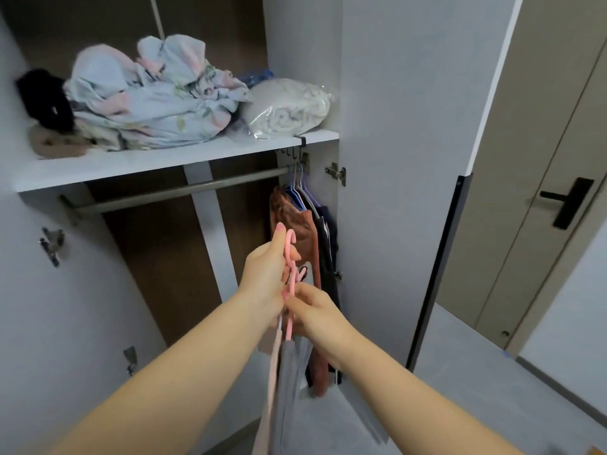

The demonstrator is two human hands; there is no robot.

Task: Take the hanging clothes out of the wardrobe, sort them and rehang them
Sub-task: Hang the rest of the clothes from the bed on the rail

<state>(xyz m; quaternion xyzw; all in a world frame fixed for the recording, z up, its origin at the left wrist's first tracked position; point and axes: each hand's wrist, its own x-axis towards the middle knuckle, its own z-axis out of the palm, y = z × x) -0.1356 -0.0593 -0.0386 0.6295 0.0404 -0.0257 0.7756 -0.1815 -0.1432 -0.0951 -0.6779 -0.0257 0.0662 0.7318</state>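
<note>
Two hands in play, left hand (264, 274) and right hand (317, 311); two pink hangers (289, 247) between them, two garments (292, 382) dangling at six o'clock; one rail (170, 193), one shelf (131, 164), one floral bundle (147, 93) and one bagged blanket (289, 108) at eleven o'clock

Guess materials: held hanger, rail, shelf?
The hanger looks like plastic: uniform pink, smooth, thick moulded hook. The rail is probably metal: grey, with a dull lengthwise sheen. The shelf looks like laminated board: flat, matt pale grey, square edge; its core is hidden.
</note>
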